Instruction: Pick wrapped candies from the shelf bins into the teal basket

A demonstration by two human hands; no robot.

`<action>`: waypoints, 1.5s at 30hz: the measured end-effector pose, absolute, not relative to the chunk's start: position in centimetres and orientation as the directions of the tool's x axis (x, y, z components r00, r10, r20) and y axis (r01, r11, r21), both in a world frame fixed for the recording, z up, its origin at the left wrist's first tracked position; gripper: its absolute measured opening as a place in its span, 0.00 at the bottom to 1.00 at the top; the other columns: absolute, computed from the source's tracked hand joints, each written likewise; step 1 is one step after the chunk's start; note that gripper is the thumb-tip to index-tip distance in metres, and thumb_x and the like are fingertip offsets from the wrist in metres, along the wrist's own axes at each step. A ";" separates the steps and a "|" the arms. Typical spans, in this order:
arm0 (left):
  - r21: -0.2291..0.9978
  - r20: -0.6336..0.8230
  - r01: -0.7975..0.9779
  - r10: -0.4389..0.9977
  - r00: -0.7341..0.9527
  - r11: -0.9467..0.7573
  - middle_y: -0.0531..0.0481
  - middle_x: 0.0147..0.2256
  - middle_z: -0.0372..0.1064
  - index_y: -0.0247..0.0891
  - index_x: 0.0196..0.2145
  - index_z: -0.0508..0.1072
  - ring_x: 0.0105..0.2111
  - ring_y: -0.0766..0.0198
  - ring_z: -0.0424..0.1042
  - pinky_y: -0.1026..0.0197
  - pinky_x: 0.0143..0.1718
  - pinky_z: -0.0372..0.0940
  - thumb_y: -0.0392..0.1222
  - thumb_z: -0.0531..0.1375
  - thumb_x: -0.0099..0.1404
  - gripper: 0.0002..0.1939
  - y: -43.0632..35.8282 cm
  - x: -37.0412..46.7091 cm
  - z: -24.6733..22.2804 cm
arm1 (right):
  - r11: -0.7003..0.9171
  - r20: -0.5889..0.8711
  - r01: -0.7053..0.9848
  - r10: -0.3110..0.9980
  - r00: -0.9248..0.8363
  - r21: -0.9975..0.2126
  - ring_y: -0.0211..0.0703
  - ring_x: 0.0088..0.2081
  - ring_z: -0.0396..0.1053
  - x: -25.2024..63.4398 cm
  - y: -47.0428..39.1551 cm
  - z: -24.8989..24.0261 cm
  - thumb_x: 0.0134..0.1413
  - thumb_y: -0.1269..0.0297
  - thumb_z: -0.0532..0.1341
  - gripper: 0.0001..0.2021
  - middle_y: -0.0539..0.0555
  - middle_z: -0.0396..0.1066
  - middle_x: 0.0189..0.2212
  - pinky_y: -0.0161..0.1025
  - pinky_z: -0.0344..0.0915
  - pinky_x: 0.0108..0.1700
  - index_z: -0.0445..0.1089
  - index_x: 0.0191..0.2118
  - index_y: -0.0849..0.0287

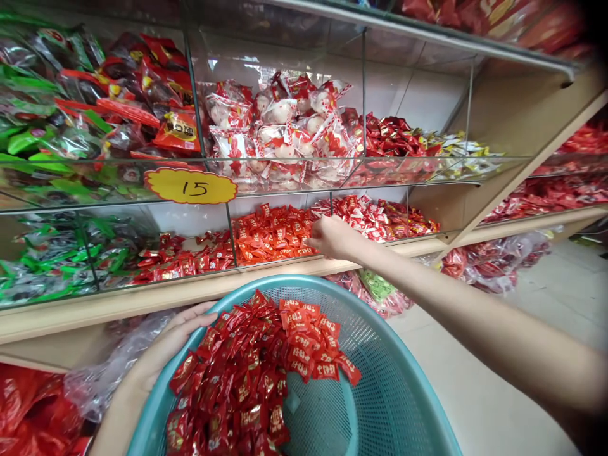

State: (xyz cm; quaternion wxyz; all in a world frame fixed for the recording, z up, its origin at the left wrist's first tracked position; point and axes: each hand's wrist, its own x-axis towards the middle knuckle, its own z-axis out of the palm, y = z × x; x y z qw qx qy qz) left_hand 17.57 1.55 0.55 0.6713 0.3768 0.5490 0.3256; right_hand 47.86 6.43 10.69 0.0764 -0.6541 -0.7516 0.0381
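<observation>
A teal plastic basket (401, 380) with a perforated wall stands tilted below the shelf. My left hand (178, 332) grips its left rim, fingers over the edge. Dark red wrapped candies (237, 380) fill the basket's left side, with a smaller group of bright red wrapped candies (308, 339) beside them. My right hand (335, 237) is at the front of the lower shelf, fingers curled, by a compartment of bright red candies (278, 231). What those fingers hold, if anything, is hidden. Red-and-white candies (361, 212) lie just behind this hand.
Glass dividers and front panels split the wooden shelves (123, 307) into compartments. Above are clear packets with red print (285, 126), and a yellow price tag (190, 185) reading 15. Green packets (42, 253) lie at left. Plastic bags (498, 256) sit beneath the shelf on the tiled floor.
</observation>
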 end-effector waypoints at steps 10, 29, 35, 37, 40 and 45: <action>0.862 -0.503 0.022 0.850 0.158 0.506 0.49 0.33 0.79 0.39 0.43 0.75 0.30 0.59 0.77 0.63 0.34 0.70 0.40 0.68 0.48 0.22 1.6 17.7 0.9 | -0.146 -0.016 0.986 0.989 0.145 -0.083 0.56 0.48 0.69 45.3 12.5 7.1 0.55 0.70 0.58 0.16 0.71 0.70 0.46 0.44 0.67 0.45 0.70 0.49 0.68; 0.863 -0.504 0.040 0.859 0.087 0.503 0.54 0.30 0.79 0.40 0.39 0.75 0.28 0.62 0.78 0.66 0.30 0.70 0.40 0.70 0.42 0.23 1.3 18.5 1.8 | -0.131 0.107 0.949 0.980 0.168 -0.288 0.50 0.42 0.71 46.1 11.5 9.8 0.48 0.56 0.62 0.23 0.67 0.73 0.39 0.38 0.66 0.41 0.71 0.44 0.71; 0.841 -0.540 0.034 0.836 0.100 0.539 0.54 0.33 0.79 0.43 0.40 0.75 0.31 0.63 0.78 0.67 0.32 0.70 0.41 0.69 0.43 0.22 1.4 18.2 1.4 | 0.076 0.225 0.888 0.974 0.031 -0.454 0.41 0.28 0.68 47.1 6.0 12.2 0.47 0.57 0.61 0.14 0.59 0.70 0.24 0.38 0.63 0.33 0.70 0.28 0.67; 0.842 -0.538 0.029 0.835 0.118 0.538 0.53 0.34 0.79 0.43 0.40 0.75 0.31 0.62 0.78 0.66 0.33 0.70 0.41 0.69 0.44 0.22 1.4 18.2 1.4 | 0.077 0.090 0.722 0.996 -0.021 -0.688 0.36 0.23 0.65 47.9 3.0 11.8 0.49 0.56 0.60 0.14 0.53 0.67 0.19 0.35 0.62 0.28 0.67 0.25 0.64; 0.851 -0.525 0.031 0.844 0.107 0.525 0.52 0.35 0.79 0.43 0.40 0.75 0.32 0.60 0.78 0.65 0.34 0.70 0.40 0.69 0.45 0.22 1.4 18.3 1.4 | -0.157 -0.193 0.176 0.957 -0.215 -0.972 0.35 0.23 0.67 49.9 -1.3 9.2 0.52 0.51 0.57 0.16 0.50 0.67 0.21 0.32 0.63 0.25 0.65 0.27 0.61; 0.854 -0.518 0.017 0.845 0.131 0.521 0.49 0.36 0.79 0.43 0.44 0.74 0.35 0.54 0.78 0.59 0.35 0.72 0.42 0.68 0.44 0.26 1.3 18.2 1.3 | -0.451 -0.327 -0.386 0.879 -0.346 -0.805 0.37 0.35 0.72 52.4 -5.9 3.8 0.52 0.59 0.56 0.10 0.54 0.72 0.35 0.35 0.68 0.39 0.65 0.37 0.59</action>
